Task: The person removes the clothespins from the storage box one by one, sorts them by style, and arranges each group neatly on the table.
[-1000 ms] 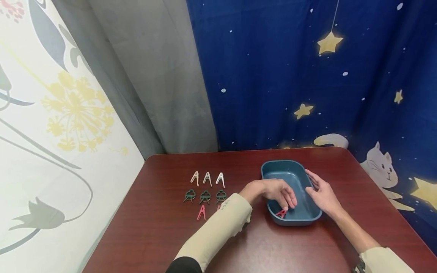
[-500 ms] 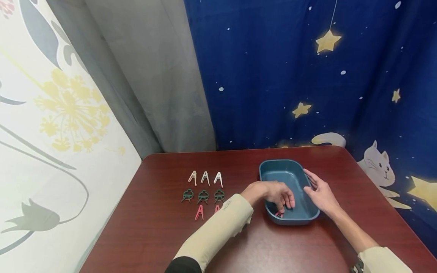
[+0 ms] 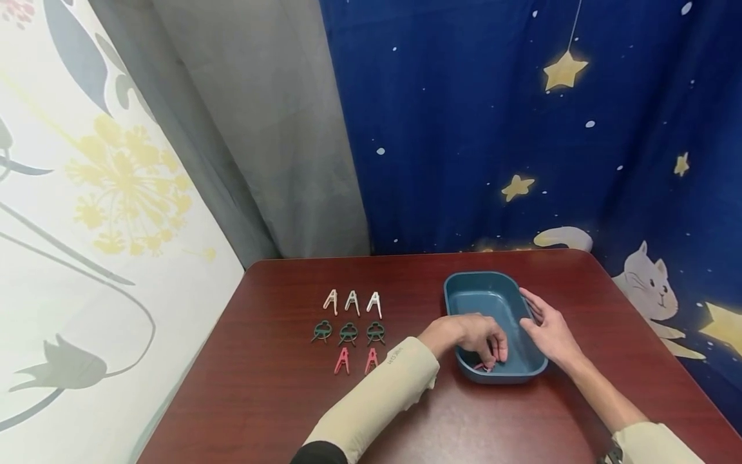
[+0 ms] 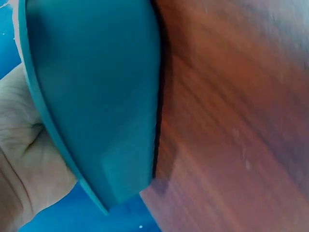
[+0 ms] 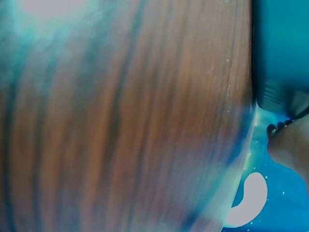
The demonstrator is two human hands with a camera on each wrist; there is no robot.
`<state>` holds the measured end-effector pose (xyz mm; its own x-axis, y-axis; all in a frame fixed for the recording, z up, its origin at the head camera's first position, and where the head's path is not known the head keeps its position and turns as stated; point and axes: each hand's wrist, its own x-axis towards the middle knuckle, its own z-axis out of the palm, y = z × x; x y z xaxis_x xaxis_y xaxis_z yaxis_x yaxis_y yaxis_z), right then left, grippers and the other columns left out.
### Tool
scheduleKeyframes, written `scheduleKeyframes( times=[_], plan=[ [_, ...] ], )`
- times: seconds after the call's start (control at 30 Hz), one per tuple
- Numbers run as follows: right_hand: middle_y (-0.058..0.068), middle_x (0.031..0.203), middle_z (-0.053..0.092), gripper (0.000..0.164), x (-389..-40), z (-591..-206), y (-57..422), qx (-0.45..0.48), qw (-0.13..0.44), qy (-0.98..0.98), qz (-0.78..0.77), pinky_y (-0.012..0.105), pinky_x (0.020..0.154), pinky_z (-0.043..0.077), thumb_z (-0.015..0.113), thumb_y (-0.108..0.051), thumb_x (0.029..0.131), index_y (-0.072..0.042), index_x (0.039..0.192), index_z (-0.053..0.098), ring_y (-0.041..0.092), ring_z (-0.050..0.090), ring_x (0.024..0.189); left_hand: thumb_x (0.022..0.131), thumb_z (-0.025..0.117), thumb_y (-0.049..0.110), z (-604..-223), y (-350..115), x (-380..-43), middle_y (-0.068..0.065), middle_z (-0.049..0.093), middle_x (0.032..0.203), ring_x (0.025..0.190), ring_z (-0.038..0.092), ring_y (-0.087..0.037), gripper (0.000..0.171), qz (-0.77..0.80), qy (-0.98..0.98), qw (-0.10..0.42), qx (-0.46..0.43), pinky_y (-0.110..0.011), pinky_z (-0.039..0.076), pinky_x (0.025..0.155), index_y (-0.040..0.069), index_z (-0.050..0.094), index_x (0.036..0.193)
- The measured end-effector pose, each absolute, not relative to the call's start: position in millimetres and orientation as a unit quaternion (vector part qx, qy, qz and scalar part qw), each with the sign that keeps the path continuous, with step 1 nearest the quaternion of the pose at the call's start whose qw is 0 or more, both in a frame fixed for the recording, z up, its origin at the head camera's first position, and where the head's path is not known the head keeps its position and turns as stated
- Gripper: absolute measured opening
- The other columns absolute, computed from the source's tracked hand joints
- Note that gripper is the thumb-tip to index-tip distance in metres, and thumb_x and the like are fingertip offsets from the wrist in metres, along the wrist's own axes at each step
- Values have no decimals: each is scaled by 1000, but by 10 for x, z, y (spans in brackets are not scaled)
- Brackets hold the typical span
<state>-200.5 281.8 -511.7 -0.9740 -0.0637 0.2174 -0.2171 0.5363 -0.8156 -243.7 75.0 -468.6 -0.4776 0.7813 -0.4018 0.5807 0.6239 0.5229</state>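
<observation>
A blue plastic bin [image 3: 474,277] stands on the right part of the table, its wall [image 4: 96,96] filling much of the left wrist view. My left hand [image 3: 478,335] reaches down inside the near end and pinches a red clothespin [image 3: 481,367], partly hidden by the fingers. On the bin's right rim my right hand [image 3: 551,332] holds on, thumb at the edge and fingers along the outside. Left of the bin lie rows of clips: white clothespins [image 3: 351,303], green round clips [image 3: 348,333] and two red clothespins [image 3: 342,361], one close to the left sleeve.
The dark red wooden table [image 3: 261,399] carries everything. Behind it hang a grey curtain [image 3: 243,129] and a blue star-patterned curtain [image 3: 452,129]. A white floral wall or cloth [image 3: 116,309] borders the left side.
My left hand has shifted slightly right within the bin, and its fingertips have closed on the red clothespin. The right hand stays at the rim.
</observation>
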Motion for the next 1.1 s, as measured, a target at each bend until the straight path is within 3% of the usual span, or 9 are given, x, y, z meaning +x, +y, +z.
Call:
scheduleKeyframes(
  times=[0.27,0.6,0.7,0.9,1.1],
  plan=[
    [36,158,41,65,-1994,-5128,2822,87,86,-870,477,0,92,33,60,3,102,3,162,36,56,44,142,94,76,-6,-4831,857,-2375,5,75,88,80,70,-3,19,309,772,377,409,-14,56,78,5,76,110],
    [36,158,41,66,-2002,-5115,2823,85,86,-872,474,0,91,34,60,4,101,3,162,36,56,44,142,95,83,15,-4895,972,-2309,19,76,84,76,65,11,12,237,839,291,395,-7,47,76,25,81,102],
    [37,158,41,66,-2001,-5120,2823,87,86,-871,475,0,91,34,60,5,100,4,161,36,56,44,142,96,82,17,-4908,982,-2296,20,77,86,75,64,12,13,231,840,286,399,-7,48,75,27,83,104],
    [37,156,43,65,-1999,-5139,2823,87,92,-871,474,0,90,34,61,5,100,4,161,38,56,46,140,97,78,5,-4939,973,-2317,13,77,84,69,64,1,14,309,788,344,406,-14,52,66,12,83,108],
    [38,154,45,64,-2004,-5127,2822,93,104,-868,477,-1,90,33,60,7,98,6,159,39,56,47,139,98,75,4,-4937,970,-2350,11,77,88,71,63,-4,16,348,757,393,389,-17,52,66,7,81,113]
  ],
)
